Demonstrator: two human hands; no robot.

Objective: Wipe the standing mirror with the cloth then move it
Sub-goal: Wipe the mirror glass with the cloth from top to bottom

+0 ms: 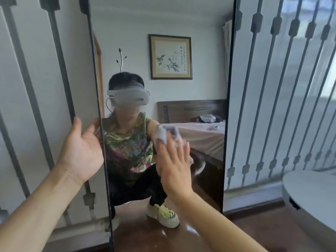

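A person crouches before one tall standing mirror point(181, 24), both bare arms reaching toward it. At far left, a pale wall panel point(36, 88) crossed by dark vertical bars stands behind the glass. The left hand point(82, 151) comes next, palm open and turned inward, thumb raised, its fingers curled around the mirror's dark left edge at about mid-height. The mirror fills the centre of the view, upright on a dark wooden floor point(254, 224), framed by a thin black rim. Right of centre, the right hand point(174, 166) lies flat against the glass, fingers spread and pointing up, pressing one crumpled white-grey cloth point(168, 133) onto the surface; the cloth bunches above the fingertips and shows again at the hand's right side. Reflected in the glass are one framed floral painting, one bed with a dark headboard, and the crouching person in a patterned top and pale shoes. To the right of the mirror stands a second barred panel point(281, 88), and at the far right edge sits one round white table point(312, 195).
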